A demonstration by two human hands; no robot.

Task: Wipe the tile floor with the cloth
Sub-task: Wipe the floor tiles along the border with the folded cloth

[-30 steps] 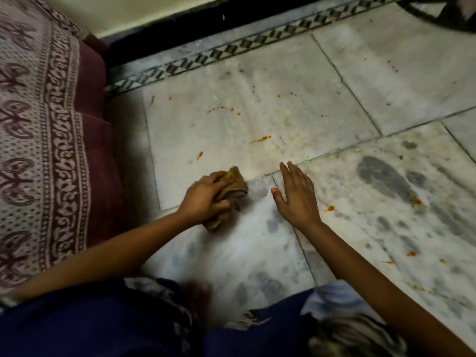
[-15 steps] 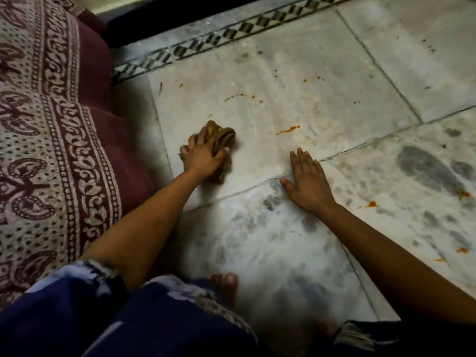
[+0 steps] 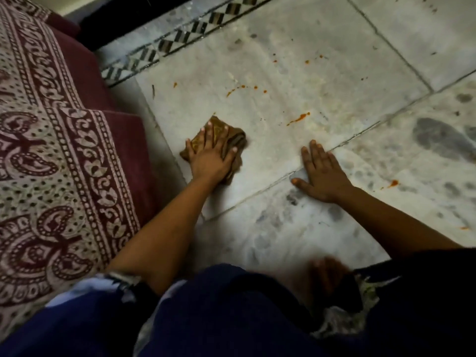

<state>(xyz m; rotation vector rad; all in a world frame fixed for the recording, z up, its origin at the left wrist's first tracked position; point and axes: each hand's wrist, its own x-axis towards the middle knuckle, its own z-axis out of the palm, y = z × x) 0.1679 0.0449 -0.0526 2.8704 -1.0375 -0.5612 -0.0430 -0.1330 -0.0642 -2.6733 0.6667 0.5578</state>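
Note:
A crumpled brown cloth (image 3: 235, 140) lies on the pale marble tile floor (image 3: 322, 81), close to the bed's edge. My left hand (image 3: 210, 155) presses flat on the cloth, fingers spread over it. My right hand (image 3: 322, 173) rests palm down on the bare floor to the right, across a tile joint, holding nothing. Orange stains (image 3: 298, 119) streak the tile beyond both hands, and a further orange smear (image 3: 235, 90) lies farther back.
A bed with a maroon patterned cover (image 3: 51, 163) fills the left side. A black-and-white checkered border strip (image 3: 180, 39) runs along the far wall. Dark damp patches (image 3: 438, 137) mark the tiles at right. My knees in dark blue cloth (image 3: 219, 313) fill the bottom.
My left hand has pushed the cloth away from me and to the left, from the tile joint up onto the far tile, and now lies flatter on it. My right hand stayed planted.

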